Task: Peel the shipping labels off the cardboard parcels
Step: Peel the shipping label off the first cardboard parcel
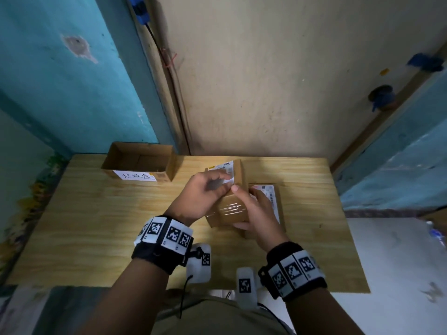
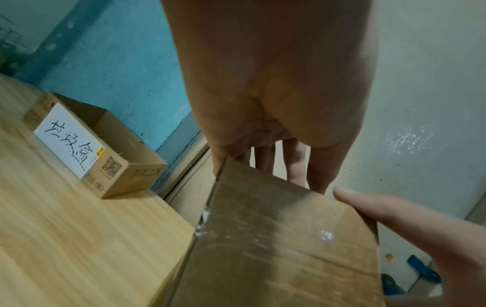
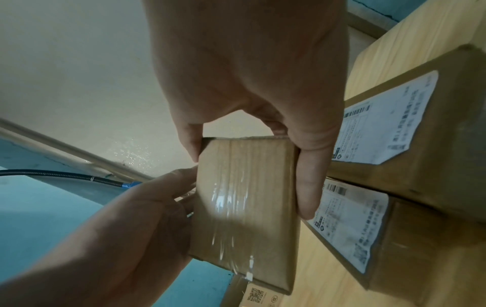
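Note:
I hold a small cardboard parcel [image 1: 232, 211] above the wooden table [image 1: 96, 226], its clear-taped face [image 3: 244, 197] towards me. My left hand [image 1: 203, 192] grips its left side, thumb on the edge and fingers [image 2: 294, 164] over the far side. These fingers lie on the near edge of the white shipping label [image 1: 223, 170] on top. My right hand [image 1: 256, 211] pinches the parcel, thumb [image 3: 190, 143] at one corner, fingers [image 3: 307, 187] down the right side. The thumb tip sits by the label's near corner. Whether the label has lifted I cannot tell.
Two more labelled parcels [image 3: 434, 135] [image 3: 394, 249] lie just right of the held one; one shows under my right hand [image 1: 272, 197]. An open cardboard box [image 1: 169, 165] with a handwritten white sheet stands at the table's far left, against the blue wall. A beige wall runs behind.

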A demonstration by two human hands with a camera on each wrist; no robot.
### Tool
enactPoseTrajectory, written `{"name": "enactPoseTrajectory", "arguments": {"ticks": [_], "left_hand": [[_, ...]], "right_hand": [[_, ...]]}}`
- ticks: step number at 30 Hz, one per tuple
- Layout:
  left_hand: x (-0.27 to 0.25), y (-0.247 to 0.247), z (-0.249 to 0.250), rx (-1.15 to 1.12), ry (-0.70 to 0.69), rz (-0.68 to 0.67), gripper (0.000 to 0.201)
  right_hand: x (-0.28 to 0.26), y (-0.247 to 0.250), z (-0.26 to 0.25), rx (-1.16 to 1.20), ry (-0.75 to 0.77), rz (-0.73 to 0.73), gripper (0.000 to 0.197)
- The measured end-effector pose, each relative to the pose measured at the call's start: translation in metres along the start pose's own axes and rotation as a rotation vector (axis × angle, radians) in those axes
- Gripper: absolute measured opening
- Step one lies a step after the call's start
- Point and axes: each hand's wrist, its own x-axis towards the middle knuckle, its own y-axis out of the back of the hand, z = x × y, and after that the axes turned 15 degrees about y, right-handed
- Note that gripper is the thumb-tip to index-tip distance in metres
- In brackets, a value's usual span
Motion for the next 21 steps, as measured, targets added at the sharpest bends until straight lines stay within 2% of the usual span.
{"name": "enactPoseTrajectory", "arguments": {"ticks": [2,5,10,14,17,21], "left_hand": [[-0.003,-0.006,-0.004,-0.007,0.031,-0.014,0.024],[-0.007,-0.012,-0.008,0.005,0.033,-0.041,0.028],[-0.009,-0.014,-0.007,-0.011,-0.011,-0.030,0.024],[-0.007,-0.010,-0.003,0.029,0.018,-0.017,0.023],[-0.003,-0.007,-0.002,0.061,0.051,0.012,0.023],[-0.001,-0.003,-0.001,0.079,0.070,-0.013,0.025]], "right_hand": [[-0.002,0.006,0.003,-0.026,0.000,0.005,0.031],[-0.003,0.011,0.007,-0.091,-0.011,0.003,0.041],[-0.002,0.013,0.004,-0.149,0.003,-0.049,0.033],[0.000,0.005,-0.002,-0.201,-0.051,-0.086,0.045],[0.001,0.004,-0.002,-0.214,-0.058,-0.080,0.043],[0.005,0.005,0.002,-0.222,-0.074,-0.062,0.048]]}}
